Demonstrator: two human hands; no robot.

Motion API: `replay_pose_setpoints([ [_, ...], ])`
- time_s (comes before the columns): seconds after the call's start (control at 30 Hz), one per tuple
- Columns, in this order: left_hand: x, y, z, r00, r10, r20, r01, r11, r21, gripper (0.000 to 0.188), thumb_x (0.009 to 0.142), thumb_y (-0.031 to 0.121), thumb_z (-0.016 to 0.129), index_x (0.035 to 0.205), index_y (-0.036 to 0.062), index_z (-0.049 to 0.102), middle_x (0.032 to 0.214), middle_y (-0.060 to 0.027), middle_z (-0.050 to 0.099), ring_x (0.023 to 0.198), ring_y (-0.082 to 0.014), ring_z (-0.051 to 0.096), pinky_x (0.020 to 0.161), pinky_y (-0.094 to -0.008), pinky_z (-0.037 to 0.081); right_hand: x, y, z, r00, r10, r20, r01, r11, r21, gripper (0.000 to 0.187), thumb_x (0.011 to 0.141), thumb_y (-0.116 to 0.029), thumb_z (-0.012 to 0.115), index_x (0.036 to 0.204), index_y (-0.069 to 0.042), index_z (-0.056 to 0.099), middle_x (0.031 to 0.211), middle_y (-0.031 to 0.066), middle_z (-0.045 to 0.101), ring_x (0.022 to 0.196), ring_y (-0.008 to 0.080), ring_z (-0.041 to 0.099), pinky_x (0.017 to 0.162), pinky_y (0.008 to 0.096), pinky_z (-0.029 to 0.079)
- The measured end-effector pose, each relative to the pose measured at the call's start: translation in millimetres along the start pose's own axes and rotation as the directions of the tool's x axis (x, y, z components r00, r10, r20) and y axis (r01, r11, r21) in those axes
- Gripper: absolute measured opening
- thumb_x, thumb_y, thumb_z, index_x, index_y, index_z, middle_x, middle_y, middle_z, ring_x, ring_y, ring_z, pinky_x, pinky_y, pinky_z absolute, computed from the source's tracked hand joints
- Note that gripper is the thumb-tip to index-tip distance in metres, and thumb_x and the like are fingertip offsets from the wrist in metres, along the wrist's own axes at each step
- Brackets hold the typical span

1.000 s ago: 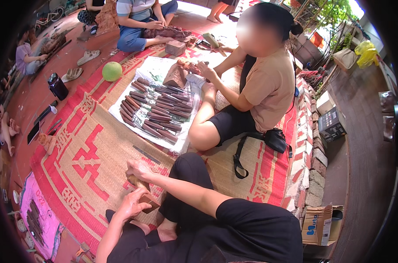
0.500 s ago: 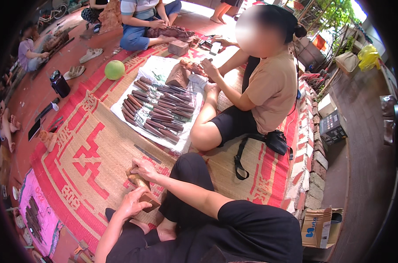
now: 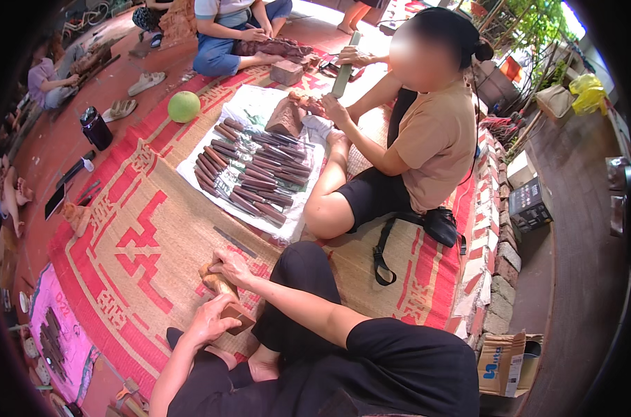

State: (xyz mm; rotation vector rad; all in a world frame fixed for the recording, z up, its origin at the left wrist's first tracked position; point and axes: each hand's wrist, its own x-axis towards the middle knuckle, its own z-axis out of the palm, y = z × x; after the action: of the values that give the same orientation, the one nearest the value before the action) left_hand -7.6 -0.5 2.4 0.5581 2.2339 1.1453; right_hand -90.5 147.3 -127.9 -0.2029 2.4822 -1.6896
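A small brown wood carving (image 3: 222,283) with a squared reddish-brown block base (image 3: 238,321) sits low over the mat, before my crossed legs. My left hand (image 3: 210,321) closes round it near the base, thumb lying along the block. At its far, rounded end, my right hand (image 3: 233,268) has its fingers curled against the wood. Whether those fingers also press a small piece of something on it, I cannot tell. The carving's underside and part of its middle are hidden by my hands.
Just ahead, many wooden-handled carving tools (image 3: 260,177) lie on a white cloth (image 3: 225,215). A co-worker (image 3: 433,139) sits beyond it, holding a long greenish bar (image 3: 342,80). A green ball (image 3: 184,106) and dark flask (image 3: 95,128) stand further left; a black bag (image 3: 437,224) lies right.
The co-worker's far hand has lifted the long bar, turning it upright between both hands. My right hand has shifted very slightly on the carving; my left stays put.
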Motion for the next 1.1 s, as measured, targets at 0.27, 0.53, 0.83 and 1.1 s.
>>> replay_pose_setpoints([
  [0.27,-4,-2,0,1.0,-0.011,0.017,0.013,0.997,-0.08,0.041,0.072,0.017,0.075,0.109,0.011,0.06,0.106,-0.01,0.062,0.101,-0.0299,0.062,0.086,-0.0358,0.048,13,-2,-10,0.988,0.134,-0.076,-0.116,0.971,0.211,0.025,0.075,-0.022,0.071,0.084,-0.003,0.057,0.081,0.0141,0.066,0.079,0.0258,0.064,0.069,0.038,0.047],
  [0.53,2,-4,4,1.0,0.009,-0.002,-0.009,0.997,-0.077,0.04,0.072,0.016,0.075,0.108,0.0098,0.059,0.104,-0.0096,0.062,0.097,-0.0277,0.062,0.084,-0.0347,0.048,7,5,0,0.996,0.049,-0.079,-0.045,0.997,0.056,0.022,0.076,-0.019,0.07,0.082,-0.003,0.057,0.077,0.0162,0.063,0.078,0.0328,0.063,0.068,0.0407,0.047],
  [0.83,-2,-16,7,0.999,-0.005,-0.034,-0.005,0.963,-0.27,0.039,0.073,0.016,0.075,0.108,0.0088,0.059,0.103,-0.0092,0.062,0.097,-0.0255,0.062,0.084,-0.0348,0.048,-1,6,-5,1.0,-0.022,0.005,0.019,0.936,0.35,0.017,0.079,-0.015,0.07,0.082,-0.002,0.059,0.08,0.0096,0.064,0.079,0.0165,0.061,0.071,0.0326,0.047],
  [1.1,0,3,1,1.0,0.019,0.018,-0.019,1.0,-0.005,0.041,0.073,0.015,0.076,0.11,0.009,0.058,0.105,-0.0089,0.062,0.099,-0.0254,0.063,0.085,-0.0348,0.049,13,-7,-13,0.917,0.346,-0.201,-0.326,0.937,0.126,0.02,0.079,-0.019,0.07,0.079,-0.002,0.058,0.078,0.0101,0.065,0.077,0.018,0.062,0.07,0.0337,0.046],
])
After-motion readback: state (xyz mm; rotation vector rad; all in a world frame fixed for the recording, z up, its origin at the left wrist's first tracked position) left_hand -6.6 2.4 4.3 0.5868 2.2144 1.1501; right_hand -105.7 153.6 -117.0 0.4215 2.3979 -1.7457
